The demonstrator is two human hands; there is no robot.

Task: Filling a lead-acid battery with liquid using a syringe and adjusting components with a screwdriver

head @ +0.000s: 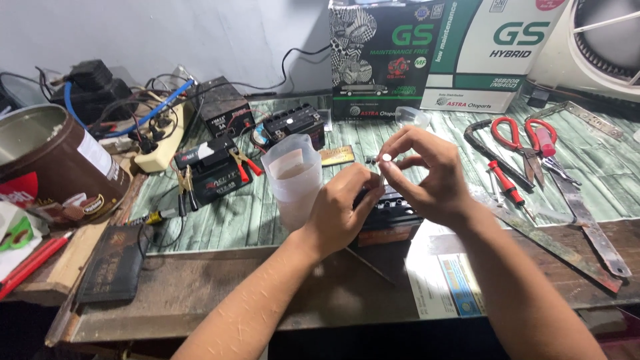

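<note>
My right hand pinches a small white cap between thumb and forefinger above a small black battery on the workbench. My left hand rests against the battery's left top edge with its fingers curled; what it grips is hidden. Most of the battery is covered by both hands. A translucent plastic measuring jug stands just left of my left hand.
Two more small black batteries with red and yellow clips sit at the left, beside a power strip and tangled cables. Behind stand two cardboard boxes. Red-handled snips, a screwdriver and metal strips lie at right. A brown tin stands far left.
</note>
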